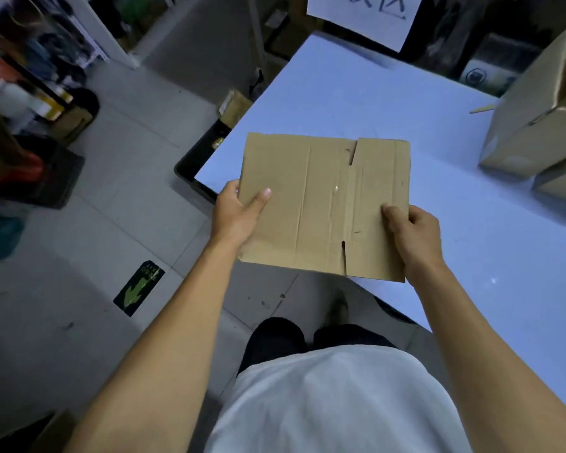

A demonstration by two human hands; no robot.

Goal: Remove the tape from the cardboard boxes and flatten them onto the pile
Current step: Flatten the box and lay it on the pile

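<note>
A flattened brown cardboard box [321,204] is held level in the air over the near left corner of the pale blue table [356,103]. My left hand [239,217] grips its left edge, thumb on top. My right hand [412,233] grips its right edge, thumb on top and fingers hidden underneath. Creases and two flap slits show on the sheet's upper face. At the table's right edge stand two closed cardboard boxes [543,112], one large and one lower in front.
A black crate [196,165] sits on the floor by the table's left corner, with a small cardboard box [234,106] behind it. Shelves with goods line the left. A green arrow sticker [138,287] marks the tiled floor. A white paper sign [363,18] hangs behind the table.
</note>
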